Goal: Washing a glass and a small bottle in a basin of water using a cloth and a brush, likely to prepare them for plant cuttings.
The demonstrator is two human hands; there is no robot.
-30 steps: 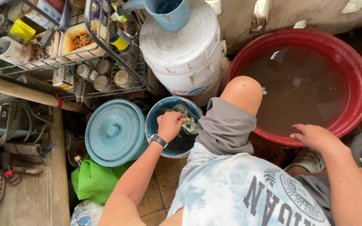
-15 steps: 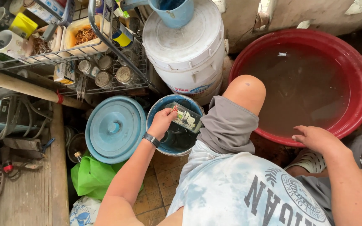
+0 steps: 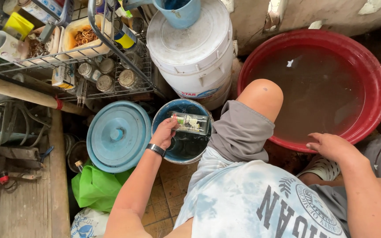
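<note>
Clear glass bottle (image 3: 191, 123) now lifted above dark contents of small blue bucket (image 3: 182, 107) — lying sideways, gripped at one end by left hand (image 3: 166, 132); a second ago that hand was down in the bucket. Right hand (image 3: 330, 146) unchanged — fingers loose, holding nothing, beside red basin (image 3: 375, 79) rim. Blue lid (image 3: 118, 135) just left of bucket; white drum (image 3: 193, 50) behind.
</note>
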